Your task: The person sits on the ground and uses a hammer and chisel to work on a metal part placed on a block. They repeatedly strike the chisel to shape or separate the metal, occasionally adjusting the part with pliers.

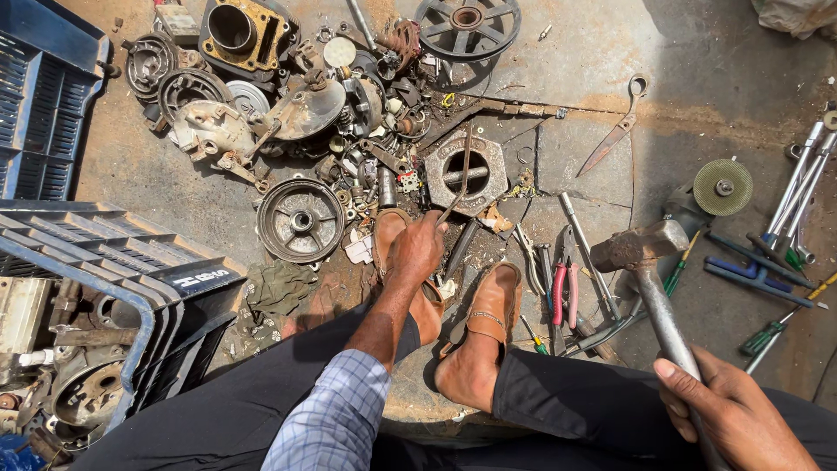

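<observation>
A thin metal rod stands pinched in the fingers of the left hand, its tip over an octagonal metal block on the floor just beyond. The right hand has its fingers clamped around a raised hammer; red-handled pliers lie between.

There is only the one view, from a camera on the person's head. It looks almost straight down past the knees and sandalled feet to the floor, close enough that the lap fills the bottom of the frame. The left hand sits near the centre, the right hand at the lower right corner. Scrap parts crowd the upper left, tools the right.
</observation>
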A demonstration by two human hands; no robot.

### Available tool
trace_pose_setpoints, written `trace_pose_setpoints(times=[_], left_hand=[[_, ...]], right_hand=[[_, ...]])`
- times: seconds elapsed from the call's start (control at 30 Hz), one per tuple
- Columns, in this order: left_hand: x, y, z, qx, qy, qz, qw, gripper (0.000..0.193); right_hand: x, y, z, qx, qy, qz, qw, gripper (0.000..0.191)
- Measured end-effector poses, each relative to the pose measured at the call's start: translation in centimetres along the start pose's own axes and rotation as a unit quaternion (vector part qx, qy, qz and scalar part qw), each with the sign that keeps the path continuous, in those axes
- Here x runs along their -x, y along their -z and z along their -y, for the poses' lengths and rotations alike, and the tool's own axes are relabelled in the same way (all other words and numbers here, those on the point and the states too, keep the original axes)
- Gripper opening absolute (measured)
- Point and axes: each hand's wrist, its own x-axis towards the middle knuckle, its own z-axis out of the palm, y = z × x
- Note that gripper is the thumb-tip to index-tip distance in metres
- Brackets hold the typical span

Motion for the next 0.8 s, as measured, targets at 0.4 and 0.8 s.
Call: trace_pose_setpoints(times=[0.4,0.8], left_hand=[[0.1,-0.5,0.5,0.060,0.000,-0.027,0.998,0.027],[-1.1,-0.2,3.0,0.373,0.058,0.030,0.925,0.031]], right_hand=[[-1.0,0.2,-0.9,-0.001,-0.004,-0.001,1.000,0.047],[-1.0,0.1,-0.7,0.006,-0.013,-0.003,1.000,0.048]])
